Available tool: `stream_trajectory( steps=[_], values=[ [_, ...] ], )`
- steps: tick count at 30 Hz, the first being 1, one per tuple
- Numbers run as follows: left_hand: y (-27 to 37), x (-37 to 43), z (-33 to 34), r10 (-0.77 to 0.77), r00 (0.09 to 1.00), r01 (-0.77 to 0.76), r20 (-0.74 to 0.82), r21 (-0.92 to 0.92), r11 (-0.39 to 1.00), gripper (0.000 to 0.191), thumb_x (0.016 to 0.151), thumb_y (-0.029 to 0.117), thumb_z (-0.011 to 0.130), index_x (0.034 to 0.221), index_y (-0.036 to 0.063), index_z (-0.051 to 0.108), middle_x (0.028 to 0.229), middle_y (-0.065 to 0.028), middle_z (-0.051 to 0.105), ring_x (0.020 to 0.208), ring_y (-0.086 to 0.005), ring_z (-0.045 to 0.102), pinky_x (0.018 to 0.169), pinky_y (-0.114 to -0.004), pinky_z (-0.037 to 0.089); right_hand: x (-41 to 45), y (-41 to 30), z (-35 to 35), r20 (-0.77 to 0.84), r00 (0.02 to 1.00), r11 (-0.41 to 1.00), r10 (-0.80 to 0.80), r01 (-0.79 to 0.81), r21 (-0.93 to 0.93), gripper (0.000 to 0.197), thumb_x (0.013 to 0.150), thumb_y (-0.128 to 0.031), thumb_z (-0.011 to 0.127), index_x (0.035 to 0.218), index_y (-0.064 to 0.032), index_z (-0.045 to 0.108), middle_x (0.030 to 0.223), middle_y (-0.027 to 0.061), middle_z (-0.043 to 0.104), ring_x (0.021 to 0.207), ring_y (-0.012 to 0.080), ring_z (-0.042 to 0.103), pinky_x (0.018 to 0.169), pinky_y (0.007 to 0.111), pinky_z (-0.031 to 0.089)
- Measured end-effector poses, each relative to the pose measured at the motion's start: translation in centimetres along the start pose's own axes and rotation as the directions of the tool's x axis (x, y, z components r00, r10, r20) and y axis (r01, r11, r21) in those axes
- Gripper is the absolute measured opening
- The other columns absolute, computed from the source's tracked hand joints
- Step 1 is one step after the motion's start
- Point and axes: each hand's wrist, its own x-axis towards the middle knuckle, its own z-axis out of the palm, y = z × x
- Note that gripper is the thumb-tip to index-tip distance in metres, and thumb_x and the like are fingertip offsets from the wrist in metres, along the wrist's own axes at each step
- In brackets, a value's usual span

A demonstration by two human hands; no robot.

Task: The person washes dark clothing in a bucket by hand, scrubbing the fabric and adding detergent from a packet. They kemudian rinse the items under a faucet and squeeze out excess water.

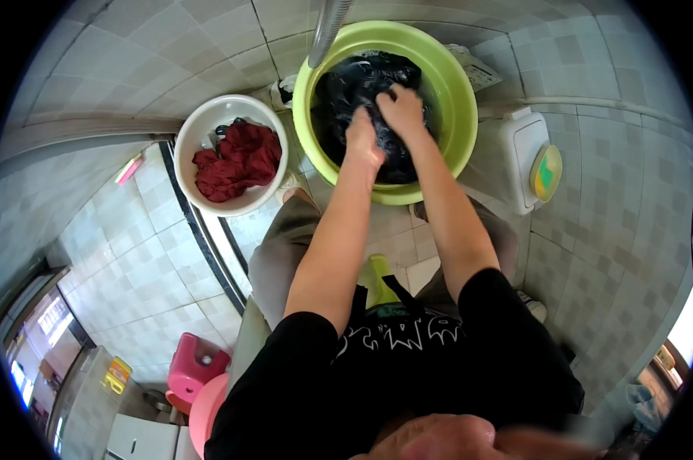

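Dark wet cloth [395, 164] lies in water inside a lime-green plastic basin [459, 123]. My left hand [364, 137] is over the left part of the cloth, its fingers pointing away from me and blurred. To its right, my right hand [404, 110] has curled fingers at the cloth's surface. Motion blur hides whether either hand grips the fabric. A grey corrugated hose [328, 31] hangs down to the basin's far left rim.
On the left, a white basin [184, 167] holds dark red cloth [237, 164]. A lidded white bin [510, 164] with a soap dish [545, 173] on it stands right. Behind me to the left are a pink stool [191, 365] and a pink basin [204, 411]. Tiled walls surround me.
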Motion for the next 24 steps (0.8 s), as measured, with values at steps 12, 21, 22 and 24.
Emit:
stream_trajectory(
  steps=[12, 21, 22, 24],
  values=[
    [0.3, -1.4, 0.8, -0.039, 0.999, 0.039, -0.003, 0.029, 0.999, 0.039, 0.095, 0.035, 0.044, 0.12, 0.0063, 0.053, 0.116, -0.0106, 0.058, 0.104, -0.0268, 0.057, 0.09, -0.046, 0.046, 1.9, 0.7, -0.5, 0.048, 0.981, 0.979, 0.189, -0.184, -0.083, 0.04, 0.074, -0.034, 0.052, 0.091, -0.0003, 0.067, 0.092, 0.0258, 0.063, 0.094, 0.041, 0.058, 0.085, 0.047, 0.046],
    [1.0, 2.9, -5.4, 0.272, 0.821, -0.119, 0.502, -0.315, 0.942, 0.052, 0.088, 0.05, 0.051, 0.119, 0.0091, 0.054, 0.106, -0.0076, 0.061, 0.09, -0.0242, 0.06, 0.08, -0.039, 0.049, -7.4, -8.5, 0.5, -0.064, 0.988, 0.986, -0.143, 0.148, 0.074, 0.028, 0.068, -0.028, 0.057, 0.071, -0.0005, 0.06, 0.072, 0.024, 0.06, 0.071, 0.0434, 0.057, 0.07, 0.047, 0.047],
    [0.9, 2.3, -4.3, 0.154, 0.942, -0.095, 0.299, -0.202, 0.975, 0.048, 0.089, 0.045, 0.051, 0.118, 0.0066, 0.054, 0.106, -0.0085, 0.061, 0.087, -0.0243, 0.06, 0.076, -0.039, 0.05, -5.6, -7.8, 0.7, -0.088, 0.991, 0.995, -0.097, 0.096, -0.016, 0.03, 0.069, -0.029, 0.055, 0.072, -0.0003, 0.062, 0.074, 0.0232, 0.062, 0.073, 0.0428, 0.058, 0.072, 0.047, 0.047],
    [0.3, -0.3, -0.3, 0.002, 0.996, -0.003, -0.088, -0.006, 1.0, 0.045, 0.089, 0.038, 0.054, 0.114, 0.0009, 0.054, 0.106, -0.0111, 0.06, 0.085, -0.0248, 0.062, 0.069, -0.038, 0.052, -2.2, -4.5, 0.2, -0.126, 0.992, 0.992, 0.021, -0.036, -0.121, 0.031, 0.07, -0.03, 0.054, 0.073, 0.0, 0.063, 0.075, 0.0235, 0.063, 0.072, 0.0424, 0.059, 0.073, 0.047, 0.048]
  ],
)
